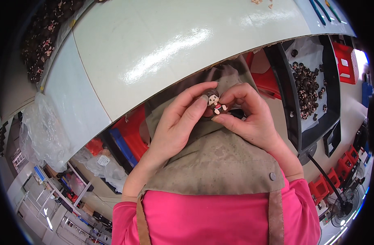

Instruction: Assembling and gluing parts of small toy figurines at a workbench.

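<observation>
Between my two hands, over my lap, is a small doll figurine (214,99) with dark brown hair, a pale face, pale limbs and a touch of red on its body. My left hand (179,122) is closed on it, the thumb by the head and the fingers curled behind. From the other side, my right hand (252,116) pinches it with a bent index finger above and the thumb below. Part of the figurine's back and lower edge is hidden by my fingers.
A glossy white table (113,45) curves across ahead of me. At right, a black tray (292,122) holds many similar small figurines (305,87); more dark pieces (40,49) lie heaped far left. Plastic bags (46,130) hang at the left; pliers-like tools (318,11) lie far right.
</observation>
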`<state>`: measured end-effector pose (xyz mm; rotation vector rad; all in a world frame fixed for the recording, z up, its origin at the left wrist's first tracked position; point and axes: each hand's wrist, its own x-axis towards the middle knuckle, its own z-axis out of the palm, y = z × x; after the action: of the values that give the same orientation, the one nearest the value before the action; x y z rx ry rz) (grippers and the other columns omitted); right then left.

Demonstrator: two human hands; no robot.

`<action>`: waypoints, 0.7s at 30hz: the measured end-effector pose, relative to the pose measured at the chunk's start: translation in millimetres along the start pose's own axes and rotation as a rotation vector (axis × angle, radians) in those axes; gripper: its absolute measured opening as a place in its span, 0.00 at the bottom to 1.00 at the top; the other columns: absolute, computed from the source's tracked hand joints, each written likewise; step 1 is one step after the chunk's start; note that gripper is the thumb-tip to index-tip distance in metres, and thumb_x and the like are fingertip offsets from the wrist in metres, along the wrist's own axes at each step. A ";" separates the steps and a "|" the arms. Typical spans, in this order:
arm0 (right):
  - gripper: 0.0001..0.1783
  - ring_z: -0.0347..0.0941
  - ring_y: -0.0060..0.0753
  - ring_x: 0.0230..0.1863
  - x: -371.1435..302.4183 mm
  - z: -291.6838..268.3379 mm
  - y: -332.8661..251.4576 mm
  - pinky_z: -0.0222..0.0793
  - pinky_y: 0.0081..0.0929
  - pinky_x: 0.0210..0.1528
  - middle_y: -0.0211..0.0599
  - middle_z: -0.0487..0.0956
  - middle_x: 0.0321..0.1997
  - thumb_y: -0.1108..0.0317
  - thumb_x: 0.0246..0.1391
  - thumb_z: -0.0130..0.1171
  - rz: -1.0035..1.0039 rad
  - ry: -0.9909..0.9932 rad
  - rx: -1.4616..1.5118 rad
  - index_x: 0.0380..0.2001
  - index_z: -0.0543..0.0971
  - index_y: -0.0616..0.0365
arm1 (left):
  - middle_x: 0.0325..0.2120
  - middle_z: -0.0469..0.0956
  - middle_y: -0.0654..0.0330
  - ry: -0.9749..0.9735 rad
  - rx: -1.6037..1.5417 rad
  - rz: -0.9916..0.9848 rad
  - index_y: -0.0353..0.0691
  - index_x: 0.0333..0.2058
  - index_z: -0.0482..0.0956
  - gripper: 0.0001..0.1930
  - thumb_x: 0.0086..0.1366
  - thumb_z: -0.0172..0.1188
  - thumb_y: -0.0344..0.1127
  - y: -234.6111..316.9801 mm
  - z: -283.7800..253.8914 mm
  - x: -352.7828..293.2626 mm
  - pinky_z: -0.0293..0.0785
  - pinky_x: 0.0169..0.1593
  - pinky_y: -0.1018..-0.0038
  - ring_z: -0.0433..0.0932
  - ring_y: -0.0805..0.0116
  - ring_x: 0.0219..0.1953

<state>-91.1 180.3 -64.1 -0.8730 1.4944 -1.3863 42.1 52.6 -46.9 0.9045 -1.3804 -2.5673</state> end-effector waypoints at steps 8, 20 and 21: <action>0.16 0.75 0.25 0.34 1.8 4.1 1.3 0.73 0.21 0.36 0.34 0.74 0.35 0.75 0.43 0.67 -0.140 0.098 -0.143 0.35 0.72 0.59 | 0.37 0.70 0.59 -0.033 0.484 0.231 0.35 0.56 0.65 0.19 0.68 0.45 0.31 -3.7 -5.4 1.2 0.65 0.47 0.78 0.70 0.72 0.41; 0.17 0.72 0.26 0.32 3.8 6.1 -7.8 0.71 0.21 0.36 0.35 0.72 0.33 0.78 0.41 0.65 -0.141 0.075 -0.252 0.34 0.68 0.59 | 0.40 0.71 0.57 -0.020 0.652 0.297 0.33 0.55 0.67 0.20 0.64 0.40 0.27 4.7 -1.0 1.5 0.64 0.48 0.78 0.71 0.70 0.43; 0.18 0.69 0.25 0.32 3.6 5.5 -8.8 0.67 0.20 0.37 0.35 0.71 0.33 0.79 0.40 0.64 -0.125 0.062 -0.245 0.34 0.67 0.60 | 0.41 0.71 0.56 -0.037 0.655 0.270 0.33 0.56 0.66 0.21 0.64 0.40 0.27 7.0 -1.7 0.8 0.64 0.50 0.78 0.71 0.69 0.45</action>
<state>-87.9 173.8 -55.8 -1.0994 1.7070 -1.3480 41.0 47.0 -42.4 0.6611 -2.2323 -1.9578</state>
